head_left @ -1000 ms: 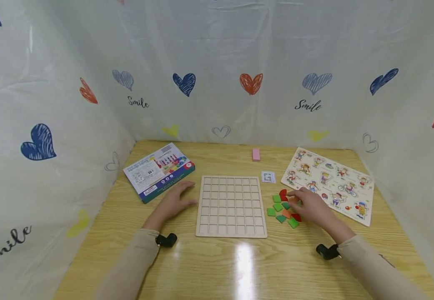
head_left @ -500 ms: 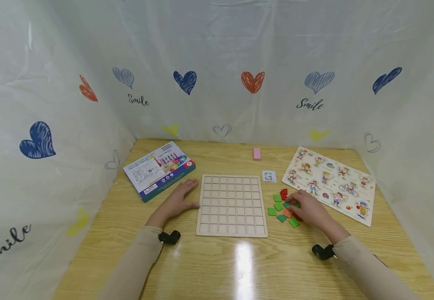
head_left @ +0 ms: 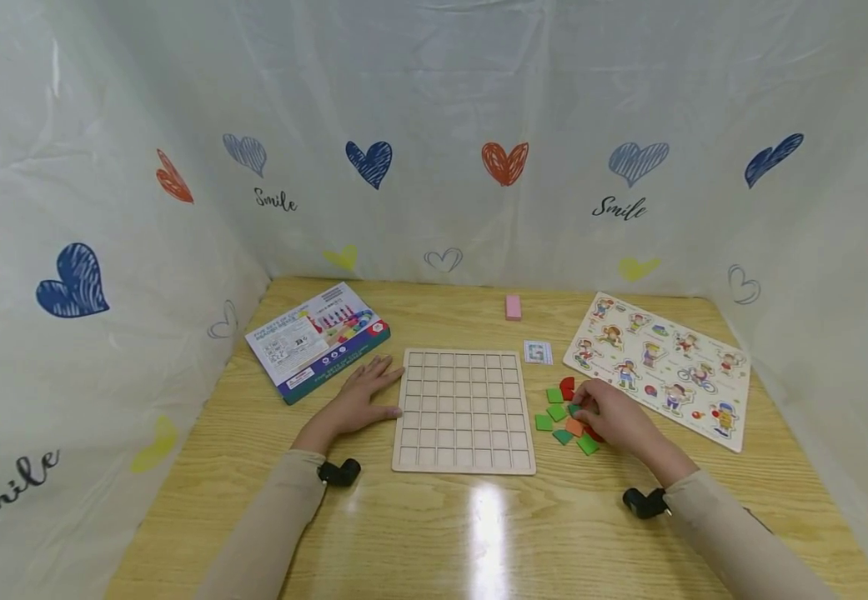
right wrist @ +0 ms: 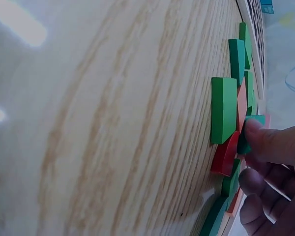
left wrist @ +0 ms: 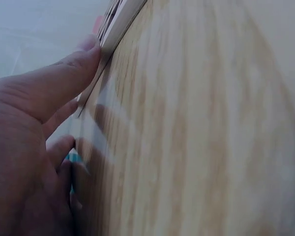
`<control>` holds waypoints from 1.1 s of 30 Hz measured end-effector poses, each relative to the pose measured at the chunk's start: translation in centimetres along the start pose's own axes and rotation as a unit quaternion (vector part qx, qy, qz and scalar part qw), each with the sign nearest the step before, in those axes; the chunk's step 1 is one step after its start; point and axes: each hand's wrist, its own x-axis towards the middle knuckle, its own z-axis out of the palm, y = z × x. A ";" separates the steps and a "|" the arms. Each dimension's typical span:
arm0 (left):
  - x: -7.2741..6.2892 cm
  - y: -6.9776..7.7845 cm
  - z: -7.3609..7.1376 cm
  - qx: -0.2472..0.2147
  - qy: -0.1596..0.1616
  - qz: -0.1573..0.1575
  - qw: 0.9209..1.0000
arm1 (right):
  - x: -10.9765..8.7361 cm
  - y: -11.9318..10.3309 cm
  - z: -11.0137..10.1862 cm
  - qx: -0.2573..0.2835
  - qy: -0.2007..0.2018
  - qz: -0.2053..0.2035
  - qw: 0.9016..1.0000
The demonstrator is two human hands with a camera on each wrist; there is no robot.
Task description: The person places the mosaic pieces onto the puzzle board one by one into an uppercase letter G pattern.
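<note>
My left hand [head_left: 354, 404] lies on the table with fingers spread. Its thumb touches the left edge of a pale wooden grid board [head_left: 464, 412]; in the left wrist view the thumb tip meets the board's side. My right hand [head_left: 614, 415] is over a loose group of small coloured blocks. Between thumb and fingers it pinches a dark green block [right wrist: 243, 142], its top face tilted up. Around it lie light green blocks [right wrist: 223, 108], a red block [right wrist: 225, 155] and an orange block [head_left: 574, 427]. The hand hides some blocks in the head view.
A printed box [head_left: 317, 342] lies at the back left. A puzzle board [head_left: 659, 358] with cartoon figures lies right, behind the right hand. A small pattern card [head_left: 538, 352] and a pink block [head_left: 513, 307] sit beyond the grid board. A patterned curtain surrounds the table.
My right hand has moved slightly left and its fingers have closed on the dark green block. My left hand has moved a little to the right, thumb against the grid board, fingers now more spread.
</note>
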 end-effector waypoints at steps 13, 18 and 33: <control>-0.1 0.0 0.1 0.005 -0.005 0.002 1.000 | 0.2 0.2 0.5 0.004 -0.006 -0.009 1.000; 0.0 0.0 0.1 -0.003 -0.009 0.004 1.000 | 0.3 0.2 0.4 0.006 -0.009 -0.014 1.000; 0.0 0.3 -0.1 -0.012 -0.007 0.005 1.000 | 0.3 0.2 0.0 0.045 -0.009 -0.017 0.999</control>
